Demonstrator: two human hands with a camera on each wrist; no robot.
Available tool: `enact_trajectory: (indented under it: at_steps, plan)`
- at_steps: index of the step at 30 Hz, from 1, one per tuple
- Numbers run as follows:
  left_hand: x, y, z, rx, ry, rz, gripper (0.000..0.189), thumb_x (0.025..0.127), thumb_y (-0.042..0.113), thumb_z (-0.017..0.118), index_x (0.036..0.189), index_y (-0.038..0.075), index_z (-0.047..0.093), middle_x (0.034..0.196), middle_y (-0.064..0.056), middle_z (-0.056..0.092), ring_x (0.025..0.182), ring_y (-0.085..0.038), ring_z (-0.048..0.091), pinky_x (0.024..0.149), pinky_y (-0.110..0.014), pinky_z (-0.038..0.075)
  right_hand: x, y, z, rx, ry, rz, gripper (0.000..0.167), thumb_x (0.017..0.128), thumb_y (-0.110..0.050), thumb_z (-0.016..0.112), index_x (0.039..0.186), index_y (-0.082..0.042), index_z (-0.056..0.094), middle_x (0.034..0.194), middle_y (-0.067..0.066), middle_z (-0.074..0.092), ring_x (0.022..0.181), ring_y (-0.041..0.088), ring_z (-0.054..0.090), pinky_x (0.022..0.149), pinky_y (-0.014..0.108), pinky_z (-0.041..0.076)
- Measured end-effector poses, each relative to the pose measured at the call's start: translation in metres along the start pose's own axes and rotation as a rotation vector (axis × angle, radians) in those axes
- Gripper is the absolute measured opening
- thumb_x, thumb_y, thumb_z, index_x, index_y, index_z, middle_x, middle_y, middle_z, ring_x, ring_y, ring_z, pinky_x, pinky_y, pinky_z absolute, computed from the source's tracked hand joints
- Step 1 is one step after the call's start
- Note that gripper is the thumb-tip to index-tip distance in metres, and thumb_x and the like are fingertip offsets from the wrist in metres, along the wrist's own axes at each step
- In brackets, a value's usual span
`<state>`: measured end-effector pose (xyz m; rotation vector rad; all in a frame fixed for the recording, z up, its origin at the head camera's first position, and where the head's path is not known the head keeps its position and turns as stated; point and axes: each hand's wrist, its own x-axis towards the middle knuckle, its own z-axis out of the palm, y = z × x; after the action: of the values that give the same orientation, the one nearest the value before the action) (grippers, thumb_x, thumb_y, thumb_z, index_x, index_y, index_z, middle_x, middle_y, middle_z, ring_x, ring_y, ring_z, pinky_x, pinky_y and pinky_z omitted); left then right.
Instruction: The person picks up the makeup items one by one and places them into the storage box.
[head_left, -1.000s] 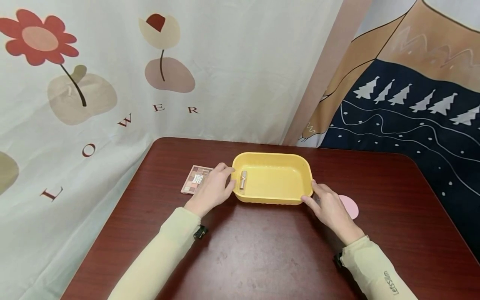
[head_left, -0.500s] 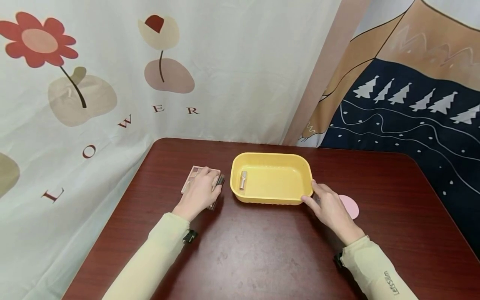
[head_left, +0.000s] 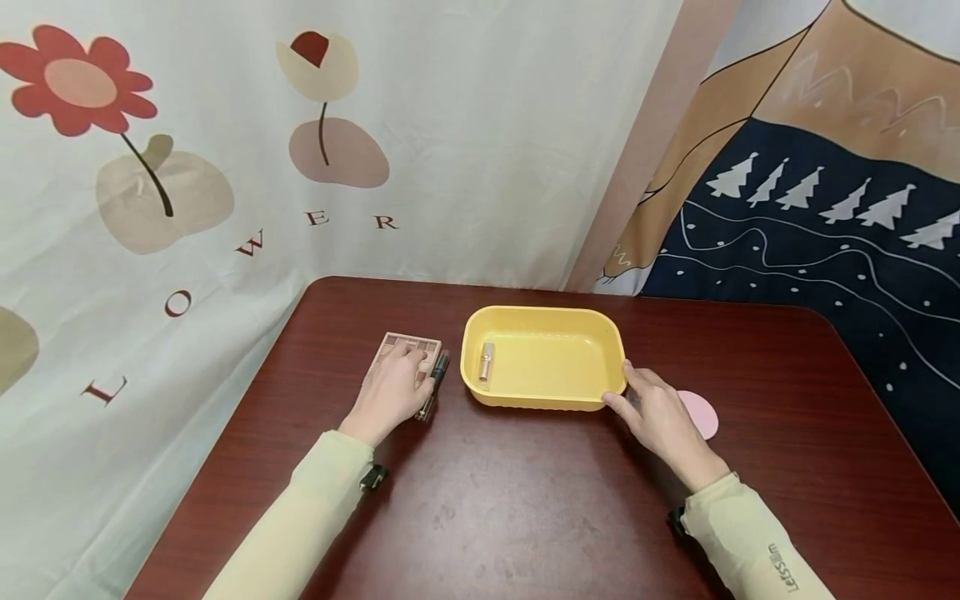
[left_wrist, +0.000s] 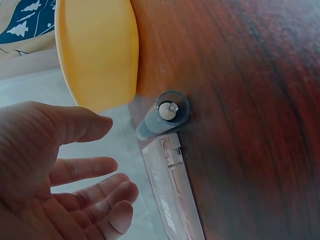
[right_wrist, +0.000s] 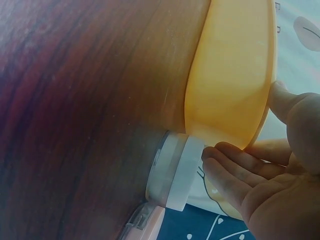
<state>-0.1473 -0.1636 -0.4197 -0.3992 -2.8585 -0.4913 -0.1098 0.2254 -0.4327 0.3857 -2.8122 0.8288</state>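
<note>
One second's change: left hand has gone from the yellow tray to over the palette, beside the dark tube.
Left hand: loosely spread.
Right hand: fingers extended, touching the yellow tray's right near corner, as before.
Yellow tray: right of left hand, small tube inside.

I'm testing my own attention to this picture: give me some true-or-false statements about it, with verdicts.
1. A small tube lies inside the yellow tray. True.
2. The left hand grips the dark tube. False: the left wrist view shows the left hand's fingers apart from the dark tube.
3. The right hand touches the yellow tray. True.
4. The round pink item is inside the yellow tray. False: it is outside, beside the right hand.
5. In the head view, the dark tube is between the palette and the yellow tray. True.
</note>
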Motion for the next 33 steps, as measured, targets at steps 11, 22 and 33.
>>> enact_trajectory:
  at_steps: [11, 22, 33]
  plan:
    - [-0.0021, -0.0038, 0.0007, 0.014, -0.073, -0.072, 0.017, 0.085, 0.014, 0.072, 0.093, 0.000, 0.070, 0.110, -0.020, 0.062, 0.094, -0.039, 0.063, 0.073, -0.054, 0.056, -0.0004, -0.0007, -0.0002, 0.001, -0.004, 0.010, 0.066, 0.095, -0.021, 0.076, 0.144, 0.016, 0.048, 0.128, 0.032, 0.063, 0.113, 0.043, 0.065, 0.094, 0.057, 0.054]
    - [-0.0015, -0.0075, 0.0053, 0.035, -0.121, -0.103, 0.012, 0.086, 0.015, 0.072, 0.082, 0.005, 0.068, 0.108, -0.022, 0.066, 0.106, -0.041, 0.065, 0.079, -0.051, 0.055, -0.0005, -0.0002, 0.0004, -0.001, -0.002, 0.007, 0.067, 0.096, -0.021, 0.075, 0.144, 0.015, 0.048, 0.129, 0.032, 0.062, 0.111, 0.041, 0.066, 0.094, 0.057, 0.054]
    - [-0.0018, -0.0079, 0.0072, 0.049, -0.111, -0.096, 0.008, 0.086, 0.010, 0.070, 0.079, 0.008, 0.066, 0.081, -0.009, 0.060, 0.083, -0.033, 0.064, 0.071, -0.047, 0.053, -0.0008, -0.0008, -0.0007, 0.004, -0.008, 0.016, 0.067, 0.097, -0.022, 0.075, 0.145, 0.015, 0.047, 0.131, 0.032, 0.061, 0.114, 0.042, 0.065, 0.095, 0.057, 0.054]
